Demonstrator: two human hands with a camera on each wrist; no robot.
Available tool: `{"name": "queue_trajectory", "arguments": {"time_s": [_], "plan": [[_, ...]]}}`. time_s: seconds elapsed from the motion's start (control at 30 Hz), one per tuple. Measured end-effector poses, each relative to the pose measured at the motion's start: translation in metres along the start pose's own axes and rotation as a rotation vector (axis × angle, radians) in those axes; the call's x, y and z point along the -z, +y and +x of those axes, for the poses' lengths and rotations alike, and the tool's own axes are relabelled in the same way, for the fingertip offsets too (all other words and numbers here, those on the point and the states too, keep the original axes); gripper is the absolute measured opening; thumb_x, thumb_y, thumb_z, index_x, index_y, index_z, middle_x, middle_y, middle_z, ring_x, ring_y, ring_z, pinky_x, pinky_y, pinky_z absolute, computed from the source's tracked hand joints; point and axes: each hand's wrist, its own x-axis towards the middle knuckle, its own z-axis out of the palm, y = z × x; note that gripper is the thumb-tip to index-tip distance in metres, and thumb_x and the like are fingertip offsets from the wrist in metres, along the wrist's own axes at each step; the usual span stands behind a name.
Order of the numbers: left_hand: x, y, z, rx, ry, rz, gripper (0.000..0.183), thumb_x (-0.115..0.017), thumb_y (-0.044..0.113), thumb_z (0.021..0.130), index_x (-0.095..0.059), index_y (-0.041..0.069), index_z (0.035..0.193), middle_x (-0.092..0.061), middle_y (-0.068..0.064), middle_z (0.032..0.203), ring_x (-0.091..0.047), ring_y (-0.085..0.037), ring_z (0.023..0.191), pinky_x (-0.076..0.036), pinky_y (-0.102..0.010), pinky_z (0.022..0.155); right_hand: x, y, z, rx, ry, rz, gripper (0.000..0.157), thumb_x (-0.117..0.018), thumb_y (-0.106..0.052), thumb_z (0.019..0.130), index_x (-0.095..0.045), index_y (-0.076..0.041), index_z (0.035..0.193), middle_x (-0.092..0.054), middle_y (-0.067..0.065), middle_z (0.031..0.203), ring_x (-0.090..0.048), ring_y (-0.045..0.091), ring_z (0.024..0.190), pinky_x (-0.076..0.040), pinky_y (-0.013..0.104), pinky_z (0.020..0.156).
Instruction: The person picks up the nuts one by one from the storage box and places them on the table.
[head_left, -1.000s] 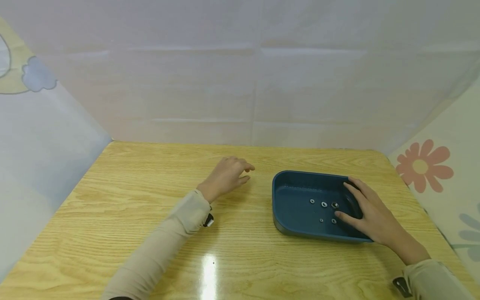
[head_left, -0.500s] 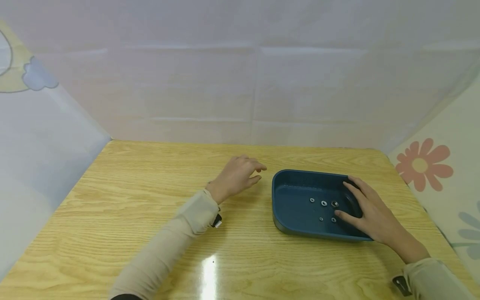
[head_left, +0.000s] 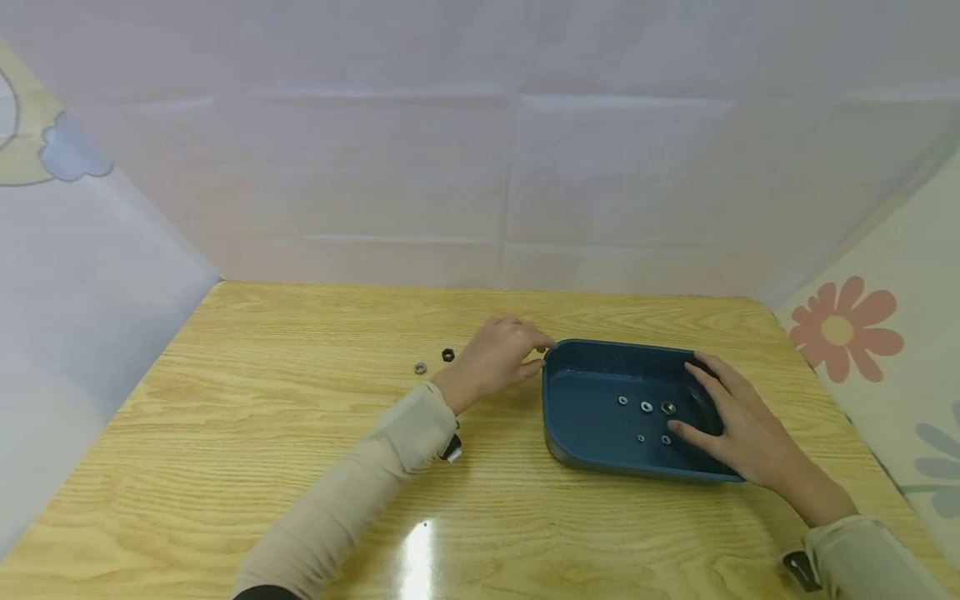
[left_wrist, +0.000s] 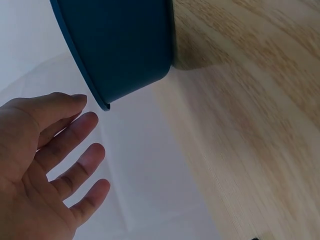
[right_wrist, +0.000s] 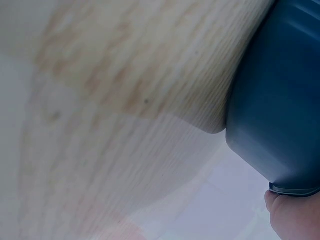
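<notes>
A dark blue tray [head_left: 600,417] stands on the right half of the table. My left hand [head_left: 497,358], fingers loosely bent and holding nothing, is at the tray's left rim; in the left wrist view its fingertips [left_wrist: 90,120] are right beside the tray's corner [left_wrist: 102,102]. My right hand [head_left: 738,425] rests spread over the tray's right end, thumb over the inside and fingers at the far rim. Inside lie several small metal rings and nuts, among them a larger hex nut [head_left: 668,408]. Behind my left wrist, a black nut [head_left: 447,355] and a silver nut [head_left: 420,367] lie on the table.
The wood-grain table [head_left: 247,392] meets a pale cloth backdrop [head_left: 390,183] at its back edge. A flower-printed side panel [head_left: 837,331] rises on the right. A dark wrist-worn device [head_left: 452,448] sits below my left sleeve.
My left hand has moved right, up to the tray's left rim, uncovering the black and silver nuts on the table. My right hand and the tray stay in place.
</notes>
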Motion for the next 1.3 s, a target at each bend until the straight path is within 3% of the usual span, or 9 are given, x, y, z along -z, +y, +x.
{"name": "queue_trajectory", "arguments": {"time_s": [0.37, 1.3], "plan": [[0.001, 0.013, 0.005, -0.011, -0.04, -0.026, 0.033, -0.067, 0.026, 0.096, -0.067, 0.025, 0.129, -0.065, 0.006, 0.134, -0.058, -0.02, 0.124, -0.044, -0.042, 0.108, 0.0, 0.0, 0.0, 0.009, 0.008, -0.011, 0.093, -0.077, -0.04, 0.085, -0.03, 0.001, 0.154, -0.018, 0.021, 0.163, -0.021, 0.052, 0.144, -0.026, 0.073, 0.103], [-0.016, 0.036, 0.02, -0.1, -0.062, 0.001, 0.032, -0.063, 0.027, 0.098, -0.067, 0.025, 0.13, -0.067, 0.008, 0.129, -0.06, -0.017, 0.117, -0.044, -0.041, 0.107, 0.002, -0.002, 0.0, 0.013, 0.011, -0.012, 0.093, -0.078, -0.039, 0.084, -0.031, 0.001, 0.154, -0.021, 0.023, 0.161, -0.024, 0.053, 0.142, -0.027, 0.072, 0.103]]}}
